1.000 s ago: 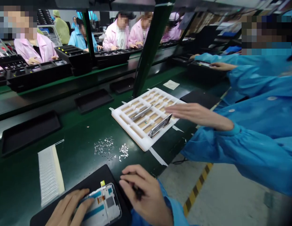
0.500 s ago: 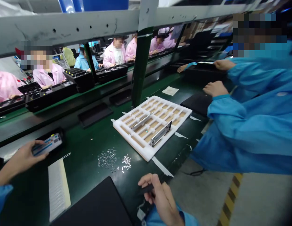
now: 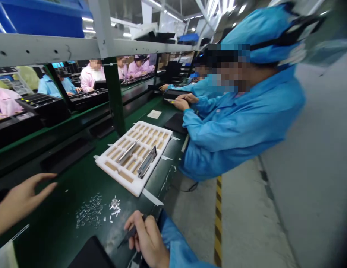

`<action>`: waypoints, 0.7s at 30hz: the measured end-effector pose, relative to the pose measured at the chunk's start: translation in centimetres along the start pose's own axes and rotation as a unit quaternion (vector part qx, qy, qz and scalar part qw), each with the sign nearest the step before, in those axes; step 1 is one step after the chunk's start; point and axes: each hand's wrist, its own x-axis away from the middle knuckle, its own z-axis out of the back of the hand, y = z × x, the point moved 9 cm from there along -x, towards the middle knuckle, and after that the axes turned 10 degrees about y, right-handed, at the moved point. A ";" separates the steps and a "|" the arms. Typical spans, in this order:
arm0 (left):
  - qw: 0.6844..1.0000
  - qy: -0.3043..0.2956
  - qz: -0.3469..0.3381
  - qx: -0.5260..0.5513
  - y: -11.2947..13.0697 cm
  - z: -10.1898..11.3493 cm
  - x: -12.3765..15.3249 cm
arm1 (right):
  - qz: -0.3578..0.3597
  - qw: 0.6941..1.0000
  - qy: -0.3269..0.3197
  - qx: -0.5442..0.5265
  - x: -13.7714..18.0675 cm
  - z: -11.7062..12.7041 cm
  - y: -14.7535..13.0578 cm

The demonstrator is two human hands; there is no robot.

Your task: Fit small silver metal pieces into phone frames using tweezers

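Observation:
My left hand [image 3: 21,197] hovers at the left edge above the green bench [image 3: 75,188], fingers stretched out and holding nothing. My right hand [image 3: 147,238] rests at the bench's near edge, fingers pinched round dark tweezers [image 3: 129,235] whose tips point left toward a scatter of small silver parts [image 3: 91,214]. A black mat [image 3: 91,255] lies at the bottom between my hands. Beyond the parts sits a white slotted tray [image 3: 134,156] with two metal phone frames [image 3: 147,162] standing in its slots.
A co-worker in a blue coat [image 3: 240,119] sits close on the right, hands at a black mat [image 3: 174,122]. A green post [image 3: 116,98] rises behind the tray. Black trays [image 3: 44,106] line the conveyor; people in pink work beyond. A yellow-black floor stripe [image 3: 218,223] runs along the right.
My left hand set down the phone part it carried to the left and is now empty and open. The view swung right and up. The co-worker's arm withdrew from the white tray.

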 end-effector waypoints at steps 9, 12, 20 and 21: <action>0.986 -0.108 -0.094 0.089 24.3 -18.5 -4.8 | 0.049 0.998 0.018 0.037 -0.8 -0.3 0.5; 0.989 -0.092 -0.068 0.089 26.1 -19.6 -6.3 | 0.068 0.996 0.023 0.045 -1.1 -0.1 0.8; 0.990 0.002 -0.082 0.116 23.9 -12.4 -7.0 | 0.055 0.998 0.015 0.001 -1.1 0.8 -0.5; 0.988 0.021 -0.091 0.123 23.0 -10.7 -6.4 | 0.042 0.999 0.014 0.000 -1.2 0.7 -0.1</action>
